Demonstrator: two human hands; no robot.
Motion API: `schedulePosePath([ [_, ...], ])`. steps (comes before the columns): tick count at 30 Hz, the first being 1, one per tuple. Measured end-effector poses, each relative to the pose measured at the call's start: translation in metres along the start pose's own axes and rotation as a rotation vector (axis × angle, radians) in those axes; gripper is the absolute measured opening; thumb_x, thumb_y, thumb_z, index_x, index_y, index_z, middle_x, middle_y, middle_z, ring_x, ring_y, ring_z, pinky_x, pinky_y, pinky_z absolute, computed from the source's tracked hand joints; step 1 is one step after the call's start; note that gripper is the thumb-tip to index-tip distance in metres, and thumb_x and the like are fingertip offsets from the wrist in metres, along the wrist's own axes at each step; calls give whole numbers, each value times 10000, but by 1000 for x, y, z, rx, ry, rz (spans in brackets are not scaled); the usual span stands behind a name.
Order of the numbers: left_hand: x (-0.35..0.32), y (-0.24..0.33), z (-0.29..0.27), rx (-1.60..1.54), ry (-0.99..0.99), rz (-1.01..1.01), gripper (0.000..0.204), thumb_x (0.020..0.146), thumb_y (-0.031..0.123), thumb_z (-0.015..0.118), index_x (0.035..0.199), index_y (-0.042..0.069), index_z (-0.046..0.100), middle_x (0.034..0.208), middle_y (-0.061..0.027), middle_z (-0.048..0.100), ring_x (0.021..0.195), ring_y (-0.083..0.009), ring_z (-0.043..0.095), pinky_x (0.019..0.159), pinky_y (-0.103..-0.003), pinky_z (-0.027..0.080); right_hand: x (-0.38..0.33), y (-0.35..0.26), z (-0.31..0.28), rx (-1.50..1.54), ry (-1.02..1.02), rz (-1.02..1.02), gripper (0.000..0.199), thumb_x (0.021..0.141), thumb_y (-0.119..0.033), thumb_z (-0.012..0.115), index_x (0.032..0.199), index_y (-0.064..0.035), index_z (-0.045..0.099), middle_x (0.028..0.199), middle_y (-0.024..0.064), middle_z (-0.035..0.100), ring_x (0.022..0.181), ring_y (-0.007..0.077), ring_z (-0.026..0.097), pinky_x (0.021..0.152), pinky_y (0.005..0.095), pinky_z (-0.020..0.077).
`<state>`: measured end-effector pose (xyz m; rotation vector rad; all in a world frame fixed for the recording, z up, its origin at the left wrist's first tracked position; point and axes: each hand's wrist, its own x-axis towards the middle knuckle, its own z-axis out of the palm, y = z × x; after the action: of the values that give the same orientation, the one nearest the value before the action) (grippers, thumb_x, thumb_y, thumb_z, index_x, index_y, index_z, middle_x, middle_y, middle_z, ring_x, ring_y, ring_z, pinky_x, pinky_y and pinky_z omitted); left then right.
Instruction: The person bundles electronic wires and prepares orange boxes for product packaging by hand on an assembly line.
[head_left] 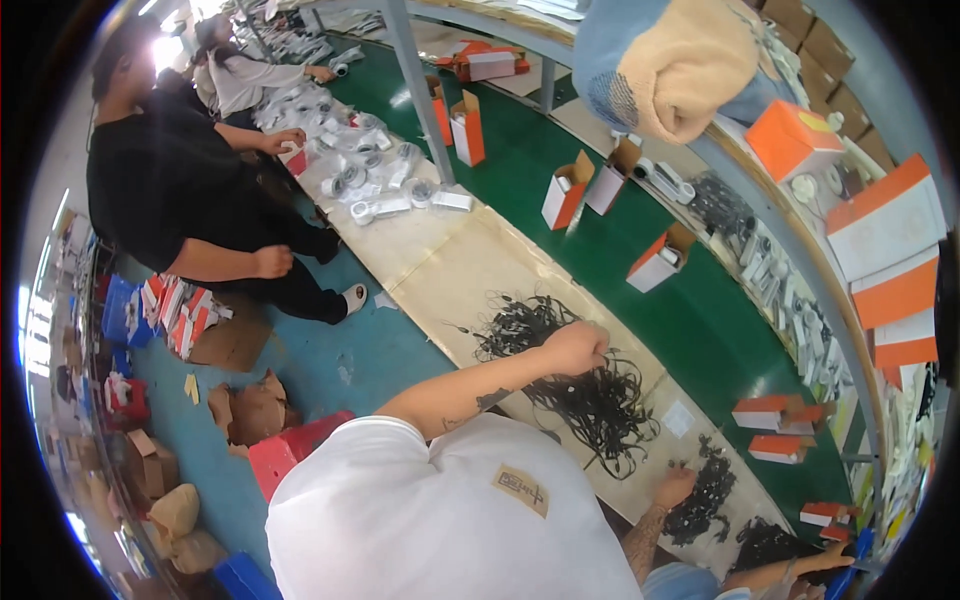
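My left hand [577,348] is closed over a heap of black cables [590,400] on the pale worktable, and a dark cable shows at its fingers. Loops of the heap spread on both sides of that hand. Lower right, my right hand [675,487] has its fingers drawn together beside a pile of small black parts [708,490]. Whatever those fingers hold is too small to make out. Between the two heaps, a whitish paper label [678,419] lies on the table.
A green conveyor belt [690,330] beyond the table carries open orange-and-white boxes [660,258]. Bagged white devices [375,180] cover the table's far end, where two people work. Above the belt, a shelf holds a rolled cloth [690,75]. Another person's hand [825,558] is at lower right.
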<state>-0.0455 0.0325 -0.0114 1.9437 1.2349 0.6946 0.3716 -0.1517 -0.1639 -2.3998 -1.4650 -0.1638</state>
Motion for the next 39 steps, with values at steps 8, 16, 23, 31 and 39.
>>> schedulePosePath([
  [8,-1,83,-55,-37,152,79,188,788,134,662,823,34,507,697,-91,585,655,-308,570,609,-414,459,46,-169,-86,1255,-327,493,188,911,-206,596,926,-22,559,721,10,540,619,70,496,518,202,388],
  [16,12,161,-71,-347,15,154,184,789,85,600,919,13,491,576,-91,533,509,-234,525,502,-358,413,49,-322,-197,1369,-179,167,136,921,-114,569,980,-1,617,750,-28,565,592,25,442,489,176,332],
  [23,24,167,-65,-545,-70,214,183,809,55,560,976,-15,529,795,-103,586,660,-193,572,603,-318,469,27,-317,-170,1602,-581,98,131,886,-93,578,967,1,622,763,-13,568,631,48,474,540,194,357],
  [31,46,110,-71,-1110,0,-112,166,852,63,585,1010,15,597,854,-57,623,753,-123,599,662,-263,494,26,-319,-209,1356,-588,89,203,820,-22,663,1012,20,613,833,50,655,668,60,542,599,183,426],
  [39,-13,67,2,-1010,-318,-439,151,882,121,514,949,39,622,867,-18,598,802,-112,549,730,-240,431,51,-312,-208,1537,-616,110,197,856,-16,615,1045,-2,560,868,99,672,686,90,586,573,192,453],
])
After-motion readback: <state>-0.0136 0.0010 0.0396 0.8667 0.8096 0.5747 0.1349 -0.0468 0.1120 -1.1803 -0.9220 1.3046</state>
